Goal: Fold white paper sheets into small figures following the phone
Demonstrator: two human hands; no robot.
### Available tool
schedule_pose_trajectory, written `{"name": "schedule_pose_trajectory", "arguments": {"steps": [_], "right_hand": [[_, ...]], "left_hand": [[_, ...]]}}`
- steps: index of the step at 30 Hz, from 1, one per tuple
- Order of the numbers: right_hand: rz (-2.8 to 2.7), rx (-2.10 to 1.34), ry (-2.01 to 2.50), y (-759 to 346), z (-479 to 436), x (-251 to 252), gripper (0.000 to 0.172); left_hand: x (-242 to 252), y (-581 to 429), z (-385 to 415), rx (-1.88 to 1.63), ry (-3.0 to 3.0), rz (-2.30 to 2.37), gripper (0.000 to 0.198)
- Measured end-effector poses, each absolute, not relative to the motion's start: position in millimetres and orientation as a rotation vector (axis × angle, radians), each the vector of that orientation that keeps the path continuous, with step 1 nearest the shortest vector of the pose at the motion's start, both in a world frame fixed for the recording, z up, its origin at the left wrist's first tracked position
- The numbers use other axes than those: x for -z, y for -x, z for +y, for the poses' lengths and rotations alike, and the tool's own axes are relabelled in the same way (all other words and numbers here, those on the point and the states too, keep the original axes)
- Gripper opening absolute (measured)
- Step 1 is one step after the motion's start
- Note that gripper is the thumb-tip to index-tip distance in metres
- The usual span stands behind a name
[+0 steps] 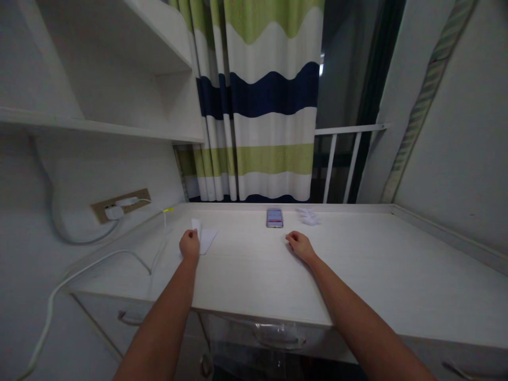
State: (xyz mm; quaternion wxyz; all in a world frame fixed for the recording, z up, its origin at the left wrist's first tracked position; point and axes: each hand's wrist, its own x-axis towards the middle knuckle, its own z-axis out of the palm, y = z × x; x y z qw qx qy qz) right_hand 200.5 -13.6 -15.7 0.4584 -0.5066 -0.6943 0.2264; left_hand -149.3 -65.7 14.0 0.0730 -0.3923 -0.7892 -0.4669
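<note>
view: one head-worn camera, looking forward and down
facing: across the counter [254, 264] toward the curtain [262, 100]
nearness: arm's reach, forearms in frame

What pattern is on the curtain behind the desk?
Wavy horizontal bands of green, white and navy on the fabric curtain, clearest in the head view.

Both arms reach forward over a pale table [357, 275]. The left hand [189, 245] is closed in a loose fist and rests on the near edge of a white sheet of paper [207, 239], one corner of which stands up just above the knuckles. The right hand [300, 245] lies on the bare tabletop, fingers curled, well apart from the left. Beyond and between the hands, a phone [274, 217] lies flat with its screen lit. Just to the right of the phone sits a small crumpled clear wrapper [308, 216]. A striped curtain [270, 100] hangs behind the table, and a white cable [91, 264] trails from a wall socket [119, 206] at the left.
</note>
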Motion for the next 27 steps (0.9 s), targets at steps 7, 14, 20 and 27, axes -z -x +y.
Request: {"name": "schedule_pose_trajectory", "arguments": {"steps": [7,14,20,27], "right_hand": [[-1.679,-0.593,1.228,-199,-14,16,0.025],[-1.488,-1.034,0.984,-192,-27,-5,0.030],[-1.426,-1.284,0.793,-191,-34,-17,0.034],[-1.375,-1.237,0.875,-195,-26,-8,0.027]], "left_hand": [[-41,111,-75,1.704,1.436,-1.940,0.027],[-49,26,-48,2.540,1.949,-1.894,0.037],[-31,-16,-42,2.555,2.264,-1.874,0.035],[-16,-7,-51,2.505,2.530,-2.129,0.038]]}}
